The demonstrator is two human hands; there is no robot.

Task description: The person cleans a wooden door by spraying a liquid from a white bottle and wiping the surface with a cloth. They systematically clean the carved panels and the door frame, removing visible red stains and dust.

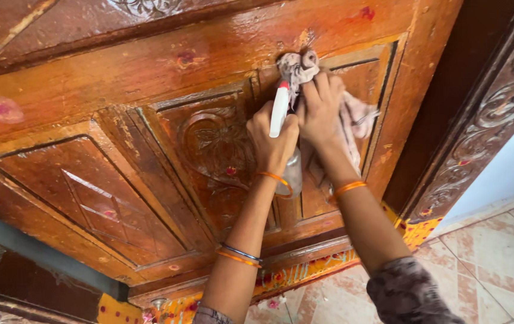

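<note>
My left hand (271,141) grips a clear spray bottle (293,173) with a white nozzle head and red tip (280,108), held up against a carved brown wooden door (119,174). My right hand (320,108) presses a crumpled pale rag (298,67) onto the door's raised panel, just right of the bottle. More of the rag hangs down behind my right wrist. Both wrists carry orange bangles.
A carved dark wooden door frame (485,126) runs down the right side. Below it lies a pinkish tiled floor (497,252). A yellow threshold with red dots (416,231) lines the door's bottom edge. A pale wall shows at far right.
</note>
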